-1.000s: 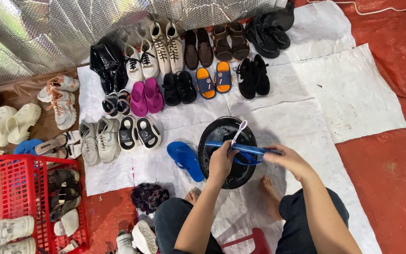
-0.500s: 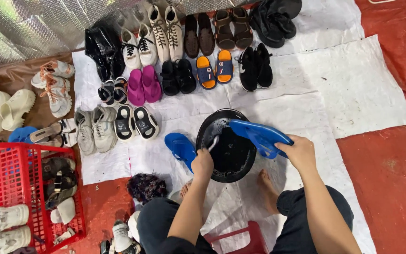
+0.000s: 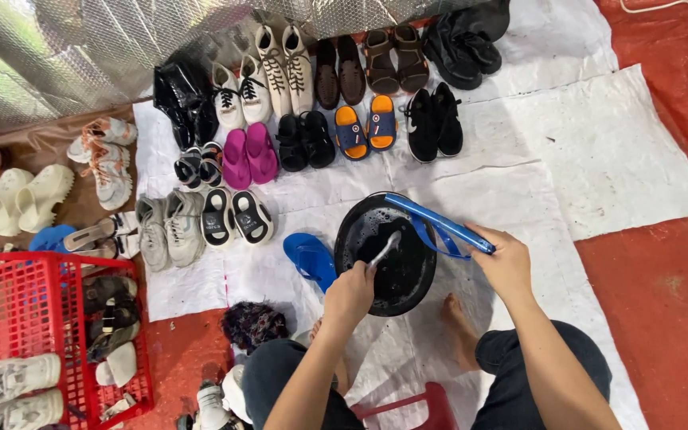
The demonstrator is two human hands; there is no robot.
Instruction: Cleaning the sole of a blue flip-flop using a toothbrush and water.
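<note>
No packages, signs or screens in view. Small printed logo patches, white on black, visible on black-and-white slides (image 3: 234,215) left of centre.

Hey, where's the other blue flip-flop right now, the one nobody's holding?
In the head view, the loose blue flip-flop lies on the white sheet, just left of the black basin, near the left hand.

Basin (image 3: 396,291) before the shoe rows (image 3: 312,103), flip-flop (image 3: 310,259) left, basket (image 3: 9,334) far left.
</note>
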